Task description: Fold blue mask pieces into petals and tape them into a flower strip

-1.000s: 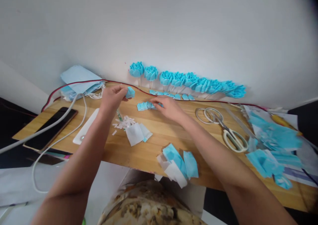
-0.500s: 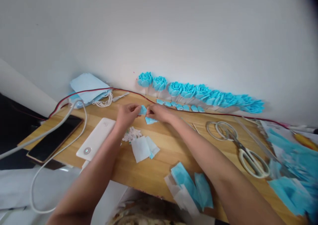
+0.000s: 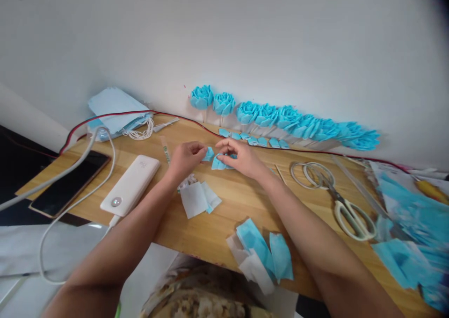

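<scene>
My left hand pinches a small blue fabric petal between thumb and fingertips. Close beside it, my right hand is open, its thumb and fingers apart. Under the right fingertips lie small blue fabric pieces, partly hidden by that hand; whether the thumb touches them I cannot tell. Behind both hands, a row of cut blue petals lies along the cord. Nearer me are white and blue fabric squares, with small pale clips or scraps half hidden by my left wrist.
Blue fabric flowers on stems lean along the wall. Scissors, tape rings and blue scraps lie right. A power bank, phone and face masks are left. A red-black cord crosses behind.
My right hand has moved away from the petal in my left hand and its fingers have spread. The whole view has shifted slightly.
</scene>
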`<state>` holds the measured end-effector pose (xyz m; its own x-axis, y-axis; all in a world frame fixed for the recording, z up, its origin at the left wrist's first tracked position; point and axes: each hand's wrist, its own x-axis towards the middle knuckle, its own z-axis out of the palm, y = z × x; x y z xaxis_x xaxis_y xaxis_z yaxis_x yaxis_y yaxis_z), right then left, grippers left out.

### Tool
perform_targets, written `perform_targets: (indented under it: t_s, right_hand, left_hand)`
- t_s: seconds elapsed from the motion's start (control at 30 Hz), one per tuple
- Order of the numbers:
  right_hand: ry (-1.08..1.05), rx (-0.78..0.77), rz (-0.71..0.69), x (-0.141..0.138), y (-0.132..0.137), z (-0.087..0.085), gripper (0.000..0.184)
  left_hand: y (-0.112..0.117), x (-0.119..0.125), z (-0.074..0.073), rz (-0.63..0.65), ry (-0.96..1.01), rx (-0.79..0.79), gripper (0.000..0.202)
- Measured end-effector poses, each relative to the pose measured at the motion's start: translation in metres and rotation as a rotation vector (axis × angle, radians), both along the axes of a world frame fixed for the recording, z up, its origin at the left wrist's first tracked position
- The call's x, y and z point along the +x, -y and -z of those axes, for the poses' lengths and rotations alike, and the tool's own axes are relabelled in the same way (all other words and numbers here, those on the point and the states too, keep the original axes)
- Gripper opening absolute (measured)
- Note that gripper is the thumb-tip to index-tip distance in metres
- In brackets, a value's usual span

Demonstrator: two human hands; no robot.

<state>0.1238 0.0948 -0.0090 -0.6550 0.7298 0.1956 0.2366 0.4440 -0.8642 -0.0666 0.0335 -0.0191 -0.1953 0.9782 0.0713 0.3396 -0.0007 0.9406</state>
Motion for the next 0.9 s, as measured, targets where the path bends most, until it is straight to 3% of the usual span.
perform_targets:
  t_s: [0.53,0.9]
  right_hand:
    - [-0.001,0.226,0.091,-0.005,-0.002,0.009,0.023]
    - [-0.007,0.209,0.087,-0.004,-0.004,0.012,0.027]
  left_hand:
    - [0.003,0.008,-0.007,0.039,0.029,-0.047,0.021]
    - [0.0,0.005,-0.005,0.137,0.109,-0.028,0.029]
